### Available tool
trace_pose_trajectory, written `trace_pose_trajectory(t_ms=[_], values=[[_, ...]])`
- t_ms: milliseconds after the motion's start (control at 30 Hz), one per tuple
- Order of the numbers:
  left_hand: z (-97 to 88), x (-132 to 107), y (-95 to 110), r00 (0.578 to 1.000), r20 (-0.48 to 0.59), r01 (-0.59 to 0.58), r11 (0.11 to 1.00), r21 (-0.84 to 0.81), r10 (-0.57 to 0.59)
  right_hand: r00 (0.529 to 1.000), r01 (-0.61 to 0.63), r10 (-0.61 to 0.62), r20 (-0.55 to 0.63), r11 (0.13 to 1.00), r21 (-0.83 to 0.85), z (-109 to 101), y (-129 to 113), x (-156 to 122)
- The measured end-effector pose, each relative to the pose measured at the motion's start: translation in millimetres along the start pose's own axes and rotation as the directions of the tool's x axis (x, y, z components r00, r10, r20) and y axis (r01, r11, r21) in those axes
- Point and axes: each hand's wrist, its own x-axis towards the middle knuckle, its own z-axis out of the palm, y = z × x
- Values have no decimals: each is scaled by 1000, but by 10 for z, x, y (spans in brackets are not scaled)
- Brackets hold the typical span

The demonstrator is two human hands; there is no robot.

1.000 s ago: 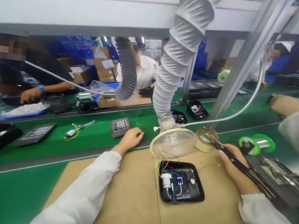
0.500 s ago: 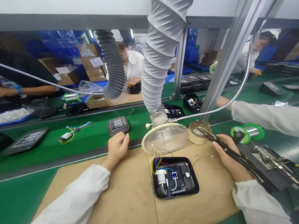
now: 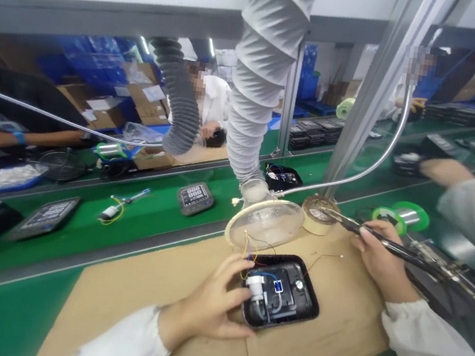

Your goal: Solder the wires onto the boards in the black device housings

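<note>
On the cardboard sheet (image 3: 138,282), spreading the left hand (image 3: 206,300) around the black device housing (image 3: 291,297) lying there, seemingly for steadying, not showing whether gripping, while clutching the soldering iron (image 3: 399,251) clear in the right hand (image 3: 384,263).

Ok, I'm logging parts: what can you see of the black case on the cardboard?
The case is a black, plastic-looking tray with rounded corners, lying open on cardboard. Inside are a white cylinder, a blue part and a silvery disc; coloured wires rise at its far left corner. The left hand spans its left side, seemingly touching.
</note>
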Motion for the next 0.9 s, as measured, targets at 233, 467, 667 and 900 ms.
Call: trace_pose_trajectory(t_ms=[233, 467, 667, 900], values=[[2, -43, 102, 998, -65, 12, 996, -88, -17, 953, -127, 52, 298, 963, 239, 88, -214, -202], [-91, -411, 251, 981, -192, -1, 1000, -16, -2, 929, -160, 70, 363, 961, 224, 555, -217, -354], [-397, -579, 257, 949, -311, 92, 988, 128, -48, 912, -239, 145, 383, 948, 209, 571, -189, -448], [-473, -561, 133, 912, -391, 182, 976, 121, -122, 838, -501, 383, 388, 822, 271, 568, -114, -465]])
